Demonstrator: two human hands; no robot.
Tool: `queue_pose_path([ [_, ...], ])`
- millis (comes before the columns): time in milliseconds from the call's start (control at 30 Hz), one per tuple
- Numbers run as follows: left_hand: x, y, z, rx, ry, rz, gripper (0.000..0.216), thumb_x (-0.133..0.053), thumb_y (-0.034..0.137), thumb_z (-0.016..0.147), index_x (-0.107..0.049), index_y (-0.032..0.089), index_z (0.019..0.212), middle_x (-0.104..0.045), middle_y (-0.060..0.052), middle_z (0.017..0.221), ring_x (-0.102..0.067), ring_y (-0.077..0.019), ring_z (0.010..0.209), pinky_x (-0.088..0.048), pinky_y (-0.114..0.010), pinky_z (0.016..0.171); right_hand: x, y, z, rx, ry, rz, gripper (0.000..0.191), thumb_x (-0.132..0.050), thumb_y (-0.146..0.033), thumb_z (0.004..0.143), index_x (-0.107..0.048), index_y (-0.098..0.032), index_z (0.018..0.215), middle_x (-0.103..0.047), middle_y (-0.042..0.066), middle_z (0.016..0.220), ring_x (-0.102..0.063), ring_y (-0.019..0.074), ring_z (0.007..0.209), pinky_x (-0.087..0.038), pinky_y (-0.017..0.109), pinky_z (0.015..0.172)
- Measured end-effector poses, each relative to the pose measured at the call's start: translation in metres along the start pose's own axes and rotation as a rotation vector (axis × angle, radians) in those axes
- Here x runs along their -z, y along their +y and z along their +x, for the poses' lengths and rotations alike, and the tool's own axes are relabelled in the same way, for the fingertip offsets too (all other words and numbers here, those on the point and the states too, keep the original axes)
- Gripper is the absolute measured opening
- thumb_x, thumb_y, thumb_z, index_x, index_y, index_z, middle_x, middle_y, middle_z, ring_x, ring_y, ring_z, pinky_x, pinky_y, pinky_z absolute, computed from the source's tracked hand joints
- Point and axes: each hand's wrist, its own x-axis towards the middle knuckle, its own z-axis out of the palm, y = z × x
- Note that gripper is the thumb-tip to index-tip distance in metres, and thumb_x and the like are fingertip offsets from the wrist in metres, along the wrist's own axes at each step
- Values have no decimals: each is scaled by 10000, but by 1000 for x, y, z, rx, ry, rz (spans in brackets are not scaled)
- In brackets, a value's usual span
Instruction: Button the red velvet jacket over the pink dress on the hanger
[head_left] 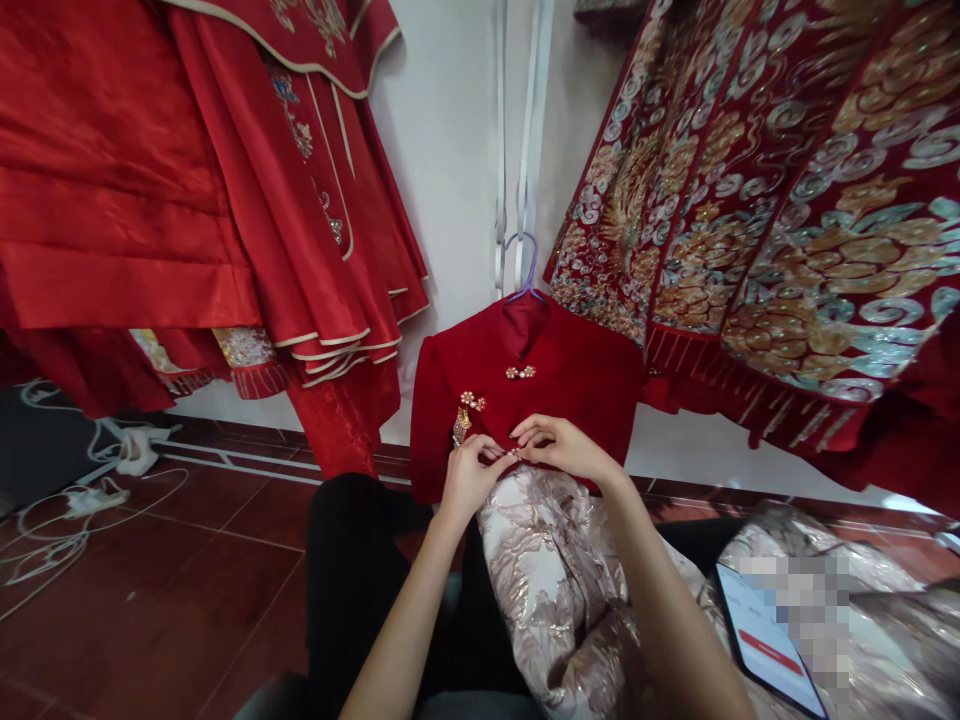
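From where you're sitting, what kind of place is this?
Maybe a dress shop or sewing room: fancy red clothes hang on both sides, and a red jacket hangs on a purple hanger between them.

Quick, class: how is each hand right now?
Left hand: closed in a pinch at the red garment; item unclear.
Right hand: curled beside the left; whether closed, unclear.

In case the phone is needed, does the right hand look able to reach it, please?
Probably yes: the phone lies on patterned fabric beside the right forearm, nothing visibly blocking it, though the right hand is at the red jacket.
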Motion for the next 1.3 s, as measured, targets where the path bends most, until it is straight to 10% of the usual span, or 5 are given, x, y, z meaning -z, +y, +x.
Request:
queue_pose_path([
  [833,-5,6,-3,124,-38,-171,255,-741,367,684,-591,162,702,-695,-43,704,-661,-152,656,-525,-260,655,-1,-2,-1,-8,13,2,268,-684,-228,696,-629,-152,948,-643,45,877,-614,143,793,-504,312,771],
  [1033,1,1,18,323,108,-517,439,-773,400,647,-565,149,940,-663,-19,713,-640,-134,640,-551,-267,603,3,-2,-3,-14,-7,44,252,-662,-201,706,-624,-152,950,-675,45,845,-640,152,802,-504,335,808],
  [1300,8,-3,54,647,274,-1097,63,-593,94,827,-650,105,802,-710,-106,909,-671,-128,873,-528,-253,867,9,-5,-6,-36,-22,86,297,-696,-226,698,-641,-144,979,-691,59,854,-653,164,820,-512,355,826],
])
